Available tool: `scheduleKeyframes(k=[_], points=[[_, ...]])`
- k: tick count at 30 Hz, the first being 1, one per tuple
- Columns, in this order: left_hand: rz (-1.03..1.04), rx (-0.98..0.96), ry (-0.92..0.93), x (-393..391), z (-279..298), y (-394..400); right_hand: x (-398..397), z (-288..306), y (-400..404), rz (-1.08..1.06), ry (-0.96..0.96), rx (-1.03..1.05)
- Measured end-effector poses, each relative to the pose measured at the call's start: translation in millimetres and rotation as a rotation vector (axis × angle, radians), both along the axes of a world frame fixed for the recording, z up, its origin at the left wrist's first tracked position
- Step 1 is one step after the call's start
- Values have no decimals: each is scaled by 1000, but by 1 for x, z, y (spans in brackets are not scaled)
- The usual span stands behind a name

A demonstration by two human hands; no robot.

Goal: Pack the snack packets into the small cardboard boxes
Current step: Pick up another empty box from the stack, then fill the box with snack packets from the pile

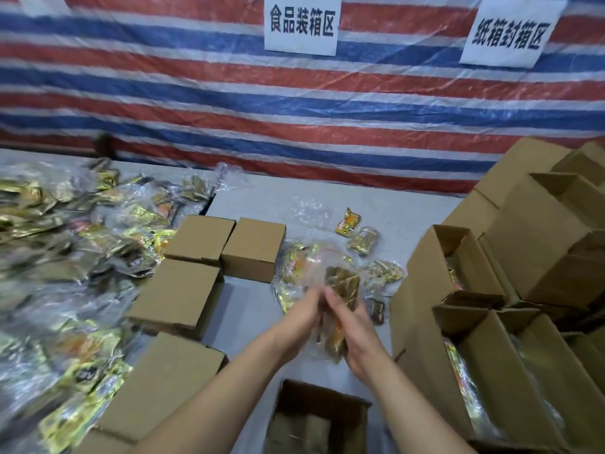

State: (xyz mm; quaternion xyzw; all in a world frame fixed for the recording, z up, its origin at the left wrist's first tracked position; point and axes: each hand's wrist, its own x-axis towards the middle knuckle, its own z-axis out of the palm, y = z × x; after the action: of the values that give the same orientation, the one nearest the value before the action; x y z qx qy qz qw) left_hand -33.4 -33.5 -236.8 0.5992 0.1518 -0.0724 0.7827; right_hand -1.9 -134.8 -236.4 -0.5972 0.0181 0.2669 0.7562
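Both my forearms run in from 6 o'clock and meet mid-table, wrists close together. Left hand (302, 311) comes in from 7 o'clock, fingers curled against the left side of a clear bag (330, 280) of snack packets. Right hand (355, 329) comes in from 5 o'clock, palm turned inward, fingers wrapped around the brown packets (342, 285) inside the bag. Both hands are narrow, holding that bundle between them; motion blur hides the exact finger placement.

The bundle sits above the table (376, 204), just at 12 o'clock of an open box (319, 417) at the bottom edge, flaps up.

Loose packets lie on the table at 1 o'clock of the hands: a yellow one (347, 222), a gold one (364, 240), another (383, 271) just right of the bag. A dark packet (376, 310) lies beside my right wrist.

At 10 to 11 o'clock, closed boxes (226, 242) stand touching one another in a row, with more running toward 8 o'clock. A blurred heap of bagged packets (75, 231) fills 9 o'clock. At 3 o'clock, taller open cartons (435, 273) are stacked, some showing packets inside.

A striped tarp (196, 93) hangs at 12 o'clock with two white signs (301, 24).
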Motion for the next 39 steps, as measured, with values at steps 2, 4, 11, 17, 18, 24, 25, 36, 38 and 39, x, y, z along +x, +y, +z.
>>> scheduleKeyframes(k=[2,4,11,17,18,24,25,36,38,39], points=[[-56,-26,-35,-9,1,-4,-3,3,-2,23,-27,-34],[-47,31,-33,-16,10,2,-3,3,-10,54,-7,-76],[-150,512,155,-71,-42,36,-10,-11,-43,341,-54,-356],[-357,562,174,-107,-92,27,-35,-46,-43,961,-312,-640],[-330,548,157,-109,-97,27,-36,-55,-43,1014,-312,-681],[-199,522,195,-113,-130,28,-29,-79,-29,1161,-252,-884],[-189,525,204,-113,-134,28,-28,-82,-26,1182,-229,-881],[-94,658,203,-115,-145,14,-40,-122,-22,1407,-395,-1214],[-55,664,212,-113,-145,9,-44,-125,-15,1479,-455,-1294],[-50,674,222,-113,-144,8,-44,-125,-9,1513,-476,-1340]])
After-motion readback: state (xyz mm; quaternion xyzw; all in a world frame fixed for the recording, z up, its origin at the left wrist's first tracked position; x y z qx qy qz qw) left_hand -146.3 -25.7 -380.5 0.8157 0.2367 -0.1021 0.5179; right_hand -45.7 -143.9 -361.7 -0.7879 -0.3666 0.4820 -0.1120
